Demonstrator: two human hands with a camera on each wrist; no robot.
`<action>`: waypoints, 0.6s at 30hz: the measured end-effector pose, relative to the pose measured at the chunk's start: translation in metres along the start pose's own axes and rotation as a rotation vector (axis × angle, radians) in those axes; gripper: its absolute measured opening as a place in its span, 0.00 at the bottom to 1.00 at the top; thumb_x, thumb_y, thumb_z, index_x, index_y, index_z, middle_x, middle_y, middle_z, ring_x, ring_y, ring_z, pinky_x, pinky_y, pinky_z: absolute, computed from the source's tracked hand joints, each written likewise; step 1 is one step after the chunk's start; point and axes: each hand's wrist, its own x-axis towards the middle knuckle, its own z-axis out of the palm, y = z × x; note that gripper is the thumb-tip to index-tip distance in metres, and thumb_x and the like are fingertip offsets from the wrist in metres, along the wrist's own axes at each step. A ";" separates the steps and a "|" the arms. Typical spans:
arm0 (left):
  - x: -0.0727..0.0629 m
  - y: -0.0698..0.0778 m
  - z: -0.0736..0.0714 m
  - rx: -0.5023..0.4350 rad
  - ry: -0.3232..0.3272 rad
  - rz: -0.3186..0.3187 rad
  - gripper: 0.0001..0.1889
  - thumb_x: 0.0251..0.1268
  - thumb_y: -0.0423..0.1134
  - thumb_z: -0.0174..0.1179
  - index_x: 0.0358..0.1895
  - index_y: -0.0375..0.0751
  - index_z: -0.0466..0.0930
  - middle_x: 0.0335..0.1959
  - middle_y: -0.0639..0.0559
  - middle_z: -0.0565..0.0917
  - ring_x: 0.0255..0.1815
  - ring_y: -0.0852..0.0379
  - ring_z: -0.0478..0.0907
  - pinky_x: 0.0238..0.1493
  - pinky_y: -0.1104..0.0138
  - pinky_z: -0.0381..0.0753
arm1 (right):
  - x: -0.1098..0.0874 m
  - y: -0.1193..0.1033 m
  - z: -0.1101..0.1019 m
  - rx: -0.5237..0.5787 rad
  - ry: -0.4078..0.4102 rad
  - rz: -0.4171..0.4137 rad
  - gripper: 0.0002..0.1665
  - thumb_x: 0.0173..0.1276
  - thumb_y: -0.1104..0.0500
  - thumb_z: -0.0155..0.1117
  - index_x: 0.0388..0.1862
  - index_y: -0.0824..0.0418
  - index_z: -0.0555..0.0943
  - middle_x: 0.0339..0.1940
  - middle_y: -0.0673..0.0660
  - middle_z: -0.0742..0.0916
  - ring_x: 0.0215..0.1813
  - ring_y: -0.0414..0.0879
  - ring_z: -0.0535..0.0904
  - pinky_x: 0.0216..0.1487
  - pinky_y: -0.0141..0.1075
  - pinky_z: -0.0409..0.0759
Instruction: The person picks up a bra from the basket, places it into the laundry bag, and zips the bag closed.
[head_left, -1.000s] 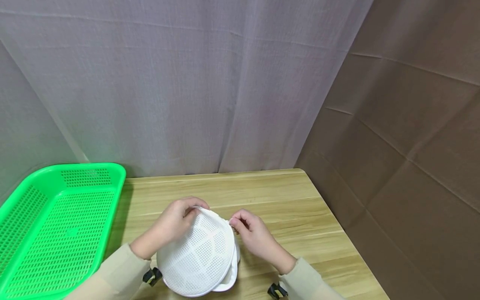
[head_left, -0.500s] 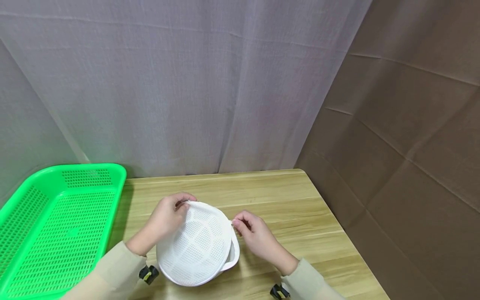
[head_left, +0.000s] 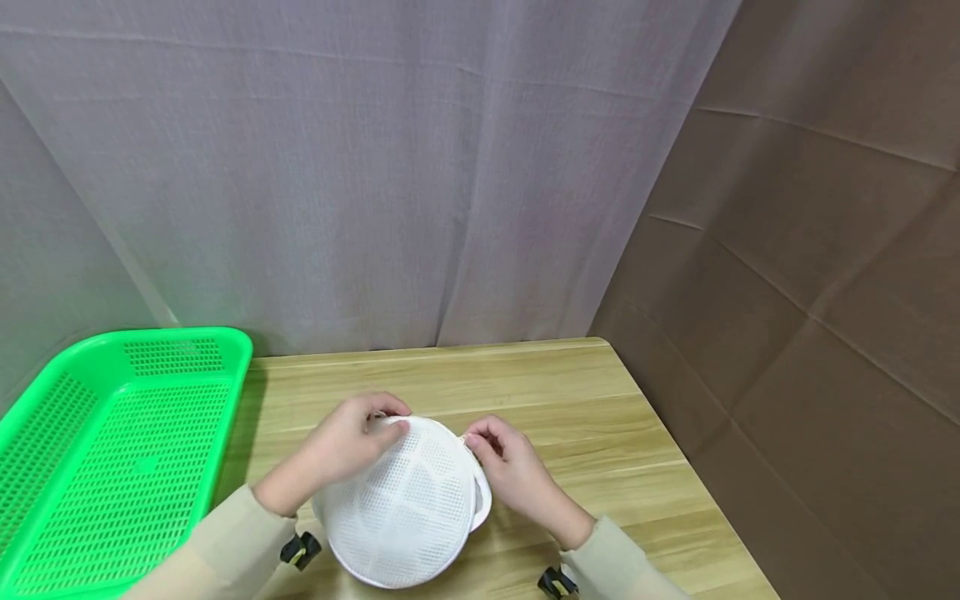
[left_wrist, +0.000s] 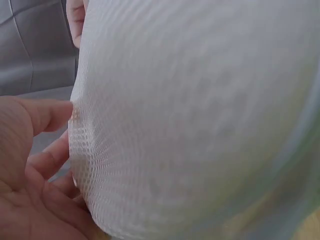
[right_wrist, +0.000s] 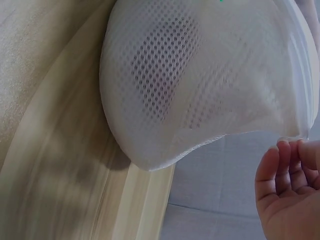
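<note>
White, round mesh-fabric bag [head_left: 405, 512]: sitting in the lower middle of the frame, its broad face leaning towards me — probably so both hands are reaching the rim easily.
Left hand [head_left: 347, 448]: pinching the rim at the bag's upper left, thumb on the near face, fingers behind, seemingly steadying that side.
Right hand [head_left: 516, 471]: holding narrowly, thumb and fingertips pinching the rim's upper right; whether I'm gripping fabric or a small tab, I cannot tell.
Beige-sleeved forearms [head_left: 232, 540]: slanting inward from the frame's bottom.
Bright green, rectangular plastic basket [head_left: 238, 354]: standing at the left — perhaps leaving me elbow room.
</note>
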 end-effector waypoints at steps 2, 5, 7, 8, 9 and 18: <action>-0.001 0.002 0.002 0.001 -0.039 0.011 0.06 0.64 0.36 0.63 0.43 0.47 0.84 0.43 0.56 0.83 0.48 0.56 0.78 0.51 0.56 0.77 | 0.000 -0.001 0.001 0.000 0.008 -0.003 0.04 0.73 0.58 0.58 0.38 0.54 0.79 0.32 0.46 0.82 0.35 0.42 0.78 0.35 0.33 0.79; -0.002 0.005 0.004 0.008 -0.075 0.014 0.07 0.64 0.36 0.63 0.44 0.46 0.84 0.45 0.53 0.83 0.49 0.55 0.78 0.52 0.56 0.77 | 0.001 -0.002 0.002 0.007 0.006 0.004 0.03 0.72 0.58 0.59 0.38 0.54 0.80 0.32 0.45 0.82 0.35 0.41 0.77 0.35 0.33 0.78; -0.003 0.006 0.005 0.009 -0.084 0.007 0.08 0.64 0.35 0.63 0.45 0.45 0.84 0.46 0.52 0.83 0.50 0.53 0.78 0.52 0.56 0.76 | 0.000 -0.003 0.002 0.012 0.000 0.007 0.03 0.72 0.58 0.59 0.38 0.55 0.80 0.32 0.46 0.82 0.35 0.41 0.77 0.35 0.33 0.78; -0.003 0.006 0.006 0.012 -0.083 0.008 0.08 0.64 0.35 0.63 0.45 0.44 0.84 0.46 0.51 0.83 0.50 0.53 0.78 0.52 0.56 0.76 | 0.000 -0.003 0.002 0.015 -0.003 0.008 0.04 0.72 0.58 0.59 0.38 0.55 0.80 0.33 0.46 0.82 0.35 0.41 0.77 0.35 0.33 0.78; -0.003 0.005 0.006 0.014 -0.080 0.011 0.08 0.63 0.34 0.63 0.44 0.44 0.84 0.45 0.51 0.83 0.50 0.53 0.78 0.52 0.56 0.77 | 0.000 -0.004 0.002 0.023 -0.006 0.008 0.04 0.72 0.58 0.59 0.38 0.55 0.80 0.33 0.46 0.82 0.35 0.42 0.77 0.36 0.33 0.78; -0.002 -0.002 0.008 0.032 -0.035 0.064 0.05 0.65 0.32 0.62 0.41 0.41 0.84 0.42 0.52 0.84 0.49 0.51 0.80 0.54 0.53 0.76 | 0.000 -0.002 0.001 0.017 -0.047 0.013 0.04 0.72 0.56 0.58 0.38 0.52 0.80 0.34 0.45 0.83 0.36 0.44 0.79 0.37 0.34 0.78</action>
